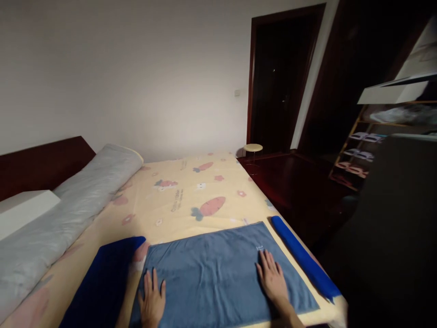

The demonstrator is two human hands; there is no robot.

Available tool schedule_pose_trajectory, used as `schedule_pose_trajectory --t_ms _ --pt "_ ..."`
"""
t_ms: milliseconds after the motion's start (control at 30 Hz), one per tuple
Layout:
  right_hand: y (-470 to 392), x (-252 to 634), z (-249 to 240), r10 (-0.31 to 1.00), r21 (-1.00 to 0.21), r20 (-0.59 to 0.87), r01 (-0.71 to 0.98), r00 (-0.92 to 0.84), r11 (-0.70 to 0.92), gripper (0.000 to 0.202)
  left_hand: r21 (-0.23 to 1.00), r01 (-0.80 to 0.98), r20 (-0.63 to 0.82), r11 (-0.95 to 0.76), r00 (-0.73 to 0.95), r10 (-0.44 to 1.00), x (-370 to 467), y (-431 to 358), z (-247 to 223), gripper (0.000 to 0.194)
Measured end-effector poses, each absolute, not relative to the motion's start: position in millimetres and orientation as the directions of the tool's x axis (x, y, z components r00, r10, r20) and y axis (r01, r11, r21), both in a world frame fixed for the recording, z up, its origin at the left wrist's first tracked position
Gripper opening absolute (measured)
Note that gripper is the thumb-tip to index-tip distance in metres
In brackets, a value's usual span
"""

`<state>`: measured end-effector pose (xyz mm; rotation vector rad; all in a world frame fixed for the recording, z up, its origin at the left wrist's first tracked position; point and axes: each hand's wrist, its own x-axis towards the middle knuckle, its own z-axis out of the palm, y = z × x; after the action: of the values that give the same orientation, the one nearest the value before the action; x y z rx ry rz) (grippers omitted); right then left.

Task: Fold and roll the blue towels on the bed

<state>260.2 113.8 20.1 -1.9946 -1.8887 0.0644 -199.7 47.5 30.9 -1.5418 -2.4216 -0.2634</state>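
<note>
A grey-blue towel (205, 269) lies spread on the bed, with a few soft wrinkles near its middle and a small pale mark near its far right corner. On its left side rests my left hand (152, 298), palm down with fingers apart. My right hand (272, 275) lies flat on the right part, fingertips just below the pale mark. To the left is a dark blue cloth (102, 278), laid out flat. Along the right edge of the bed runs a rolled bright blue cloth (302, 255). Neither hand grips anything.
The bed (184, 182) has a yellow sheet printed with carrots and flowers. A grey rolled bedding bundle (92, 191) and a white box (27, 207) sit by the dark headboard (44, 157). Beyond are a round stool (253, 147), a dark door (283, 82) and a shoe rack (357, 146).
</note>
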Motion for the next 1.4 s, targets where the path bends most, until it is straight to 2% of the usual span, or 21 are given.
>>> schedule_pose_trajectory --t_ms 100,233,300,433,567,633,733,867,967,1067,1233,1400 --pt "117.3 271.4 12.8 0.966 -0.256 0.226 0.965 0.124 -0.064 0.071 -0.015 0.857 0.181 0.515 -0.504 0.844 -216.7 42.8 26.0 0.062" --pt "105.2 222.1 13.5 0.98 -0.273 0.197 0.961 0.019 0.037 0.067 -0.048 0.888 0.175 0.457 -0.442 0.879 -169.2 49.5 27.2 0.061" --pt "94.1 184.0 16.3 0.982 -0.312 0.169 0.94 -0.084 0.134 0.062 -0.029 0.94 0.178 0.341 -0.331 0.927 -126.8 54.3 26.8 0.058" --pt "73.6 121.5 23.7 0.956 -0.398 0.091 0.869 -0.28 0.293 0.055 0.098 0.994 0.18 0.048 -0.065 0.982 -50.1 58.1 18.4 0.053" --pt "75.8 119.7 31.1 0.906 -0.452 0.111 0.791 -0.409 0.413 0.052 0.147 0.975 0.239 -0.164 0.126 0.963 -37.4 61.1 17.1 0.055" --pt "88.6 144.8 32.3 0.912 -0.439 0.156 0.8 -0.38 0.409 0.052 0.134 0.981 0.273 -0.143 0.102 0.956 -59.8 67.2 22.5 0.054" --pt "117.7 200.1 27.8 0.954 -0.379 0.204 0.88 -0.221 0.285 0.057 0.096 0.993 0.276 0.066 -0.091 0.957 -116.3 80.4 32.3 0.054" --pt "157.9 267.7 14.3 0.97 -0.291 0.232 0.947 -0.068 0.136 0.065 0.033 0.928 0.136 0.372 -0.373 0.918 -196.1 97.2 36.4 0.058" --pt "182.2 290.0 10.0 0.976 -0.261 0.216 0.964 0.001 0.057 0.068 0.028 0.894 0.086 0.447 -0.448 0.89 -230.2 110.5 35.6 0.059" --pt "200.4 282.1 17.8 0.985 -0.257 0.172 0.966 0.03 0.015 0.068 0.005 0.86 0.076 0.51 -0.509 0.858 -230.9 128.9 40.5 0.058" --pt "208.0 220.3 42.9 0.99 -0.309 0.088 0.942 -0.107 0.129 0.064 -0.025 0.913 -0.023 0.407 -0.407 0.913 -172.7 156.3 51.0 0.057" --pt "176.7 154.7 51.9 0.952 -0.418 0.107 0.856 -0.287 0.305 0.061 0.086 0.993 0.057 0.083 -0.088 0.994 -91.6 146.2 37.4 0.054"
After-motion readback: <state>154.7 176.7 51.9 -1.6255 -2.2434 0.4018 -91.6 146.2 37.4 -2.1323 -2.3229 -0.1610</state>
